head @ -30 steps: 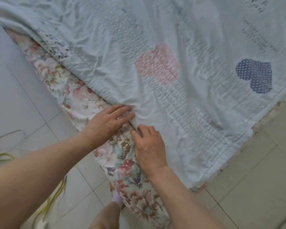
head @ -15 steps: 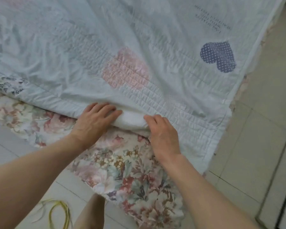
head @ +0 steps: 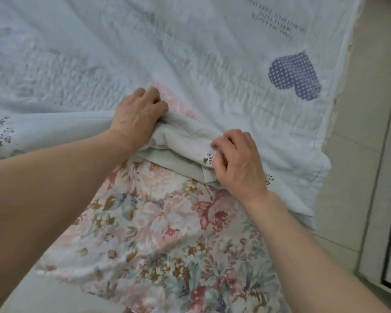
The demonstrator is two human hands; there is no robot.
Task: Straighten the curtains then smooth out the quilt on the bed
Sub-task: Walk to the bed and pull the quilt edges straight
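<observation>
1. the quilt (head: 190,53) lay spread over most of the bed, pale blue-green, wrinkled, with a dotted navy heart (head: 295,75) near its right side and a faded pink patch (head: 178,105) by the near edge.
2. the near edge was bunched into a thick fold (head: 185,141) sitting on the floral sheet (head: 167,233), and both hands were on that fold.
3. the left hand (head: 138,116) had its fingers curled over the top of the bunch, gripping the cloth at the fold's left end.
4. the right hand (head: 239,163) pinched the fold's right end, fingers curled tight round the layered edge (a small dark flower print peeked out beside the thumb).
5. the curtains were nowhere in this view, so that part could not be judged; the step in hand looked like the quilt.
6. to do it well, my read was that the two grips should spread apart along the edge first, taking the slack out of the bunch between them.
7. then a low, even pull toward the body would likely draw the fold flat over the floral sheet, both hands moving together so the edge stayed straight.
8. lifting high seemed unwise: the quilt looked light and crumply, and it might drag fresh creases across the middle.
9. the right corner (head: 321,163) hung near the tiled floor (head: 359,154), so a pull skewed to that side risked sliding it off.
10. a flat-palmed sweep outward would probably finish it.
</observation>
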